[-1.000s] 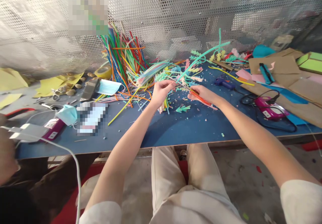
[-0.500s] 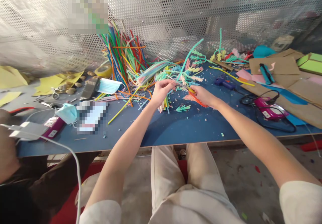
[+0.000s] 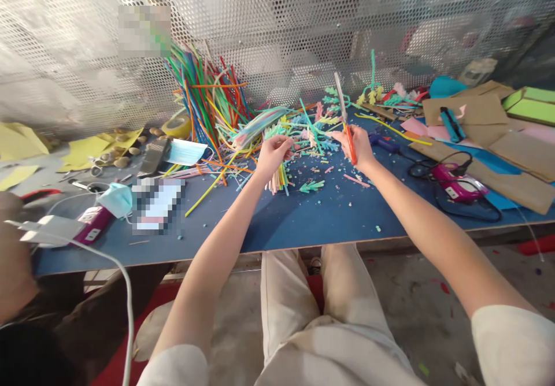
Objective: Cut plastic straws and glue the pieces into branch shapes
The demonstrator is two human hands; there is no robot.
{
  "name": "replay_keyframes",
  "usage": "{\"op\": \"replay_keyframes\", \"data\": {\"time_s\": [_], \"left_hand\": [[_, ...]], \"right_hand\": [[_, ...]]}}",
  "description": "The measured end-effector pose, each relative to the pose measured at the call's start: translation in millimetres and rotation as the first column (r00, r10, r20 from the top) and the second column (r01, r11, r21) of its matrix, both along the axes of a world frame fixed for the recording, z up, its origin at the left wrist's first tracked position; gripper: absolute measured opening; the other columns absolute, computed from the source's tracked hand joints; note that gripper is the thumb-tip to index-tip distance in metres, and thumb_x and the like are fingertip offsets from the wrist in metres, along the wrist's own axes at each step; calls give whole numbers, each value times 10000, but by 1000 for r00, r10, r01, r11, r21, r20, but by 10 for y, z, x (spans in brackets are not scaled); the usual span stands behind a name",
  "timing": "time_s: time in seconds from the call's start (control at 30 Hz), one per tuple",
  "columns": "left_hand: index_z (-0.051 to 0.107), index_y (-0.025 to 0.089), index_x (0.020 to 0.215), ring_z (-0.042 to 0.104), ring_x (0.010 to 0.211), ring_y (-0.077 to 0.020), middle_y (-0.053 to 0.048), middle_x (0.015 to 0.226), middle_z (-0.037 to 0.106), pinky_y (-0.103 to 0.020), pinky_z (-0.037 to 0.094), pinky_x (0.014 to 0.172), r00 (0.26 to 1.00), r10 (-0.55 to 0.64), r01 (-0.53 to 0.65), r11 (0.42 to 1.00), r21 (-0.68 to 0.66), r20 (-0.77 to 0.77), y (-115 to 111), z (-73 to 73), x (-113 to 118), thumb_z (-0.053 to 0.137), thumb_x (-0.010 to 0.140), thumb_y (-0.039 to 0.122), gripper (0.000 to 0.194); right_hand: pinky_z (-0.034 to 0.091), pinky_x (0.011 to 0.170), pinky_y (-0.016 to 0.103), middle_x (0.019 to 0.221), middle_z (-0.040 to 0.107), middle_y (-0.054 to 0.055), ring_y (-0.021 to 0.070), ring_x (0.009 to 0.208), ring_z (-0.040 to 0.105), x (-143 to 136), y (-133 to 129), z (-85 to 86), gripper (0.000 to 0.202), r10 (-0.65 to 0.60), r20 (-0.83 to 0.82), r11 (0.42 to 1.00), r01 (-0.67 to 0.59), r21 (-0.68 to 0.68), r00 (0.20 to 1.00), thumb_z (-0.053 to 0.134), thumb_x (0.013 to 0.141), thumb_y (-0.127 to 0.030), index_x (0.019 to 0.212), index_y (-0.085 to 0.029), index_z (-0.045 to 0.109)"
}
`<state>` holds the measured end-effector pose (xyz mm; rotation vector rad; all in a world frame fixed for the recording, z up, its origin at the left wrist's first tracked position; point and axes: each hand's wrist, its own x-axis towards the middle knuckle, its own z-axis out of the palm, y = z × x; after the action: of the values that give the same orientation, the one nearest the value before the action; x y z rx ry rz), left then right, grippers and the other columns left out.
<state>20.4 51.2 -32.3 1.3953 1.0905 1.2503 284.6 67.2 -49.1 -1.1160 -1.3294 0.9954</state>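
My right hand (image 3: 361,148) grips a pair of scissors (image 3: 350,142) by its orange handles, and the blades point up and away from me. Over the pile, my left hand (image 3: 274,156) is closed with thumb and fingertips together; whatever may be between them is too small to make out. Behind and between the hands lie pastel fuzzy pipe cleaner pieces (image 3: 310,134), some shaped like leafy sprigs. Below my left hand is a bundle of short pastel pipe cleaners (image 3: 280,182). A teal sprig (image 3: 312,186) and a pink strip (image 3: 356,180) rest on the blue table (image 3: 303,224).
Many coloured pipe cleaners (image 3: 203,97) stand at the back left. A face mask (image 3: 186,151), yellow tape (image 3: 178,125) and purple power strip (image 3: 93,223) lie left. At right are a glue gun (image 3: 384,143), another power strip (image 3: 462,184) and cardboard (image 3: 468,117). Someone's arm (image 3: 15,253) shows far left.
The scissors have left my left fingertips and swung upright in my right hand, which moved right. The long teal pipe cleaner no longer stands up between the hands. A pink strip now shows on the table.
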Motion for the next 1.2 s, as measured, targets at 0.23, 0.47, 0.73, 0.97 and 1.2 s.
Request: {"op": "replay_keyframes", "data": {"time_s": [0.23,0.47,0.73,0.97,1.2], "left_hand": [[726,146,868,727,712,-118,-66,893,780,-251,635,711,989,-137,117,951,-287,-52,204,-22,417,829,911,274,170],[671,145,880,745,718,-125,-39,834,740,-264,640,765,993,-34,74,927,-368,113,270,-183,822,800,927,176,141],[690,130,883,698,632,-104,-12,734,696,-248,633,707,992,42,3,935,-356,117,251,-274,783,741,978,160,112],[680,136,855,716,647,-108,-19,722,698,-230,632,683,994,8,37,923,-383,113,273,-238,809,743,982,154,142],[707,130,805,664,575,-93,-18,679,686,-223,620,633,998,-4,29,926,-375,69,260,-279,793,838,920,199,188]], "right_hand": [[162,377,256,756,704,44,47,429,275,-3,7,-79,544,35,-136,988,-55,-142,990,922,689,-615,835,-207,592],[184,413,224,837,701,15,48,455,230,-156,23,-134,648,197,-210,946,-242,-217,958,819,756,-799,961,-261,520],[185,388,226,851,729,52,57,456,243,-147,10,-104,574,136,-172,969,-167,-182,976,792,828,-743,987,-242,560],[187,396,214,842,727,45,36,433,248,-148,-39,-55,575,134,-174,959,-172,-226,976,838,804,-687,1055,-222,610],[149,407,211,895,754,59,31,446,220,-164,-53,-50,607,183,-196,938,-230,-258,963,861,758,-705,952,-237,527]]}}
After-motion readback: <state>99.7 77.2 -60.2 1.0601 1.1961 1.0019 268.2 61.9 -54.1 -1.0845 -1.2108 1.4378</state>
